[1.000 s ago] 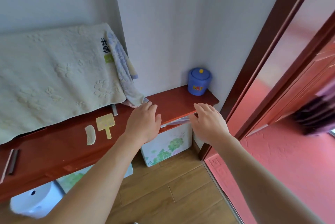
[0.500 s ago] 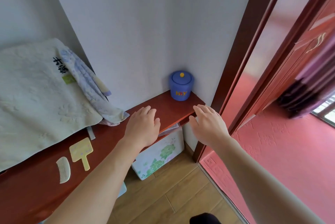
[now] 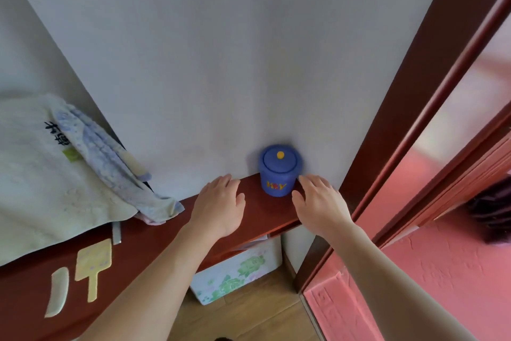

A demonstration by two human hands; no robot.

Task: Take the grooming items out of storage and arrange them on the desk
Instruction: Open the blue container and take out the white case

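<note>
**Reaching for the blue jar at the desk's end**

You are bringing your left hand [image 3: 219,204] and right hand [image 3: 318,202], both spread and empty, toward the lidded blue jar [image 3: 279,170] standing in the corner on the red desk [image 3: 265,210]. Your right fingertips are nearly touching it; a sideways nudge risks tipping it off the end.

1. Soft, even daylight fills the scene; the pale grey wall [image 3: 221,64] is bright with no glare.
2. The round blue lidded jar [image 3: 279,170] casts a faint shadow on the wall behind it.
3. Wide-angle distortion bends the dark red wooden door frame [image 3: 401,108] and stretches the forearms at the lower edge.
4. Detail is slightly soft throughout, softer toward the right edge.
</note>
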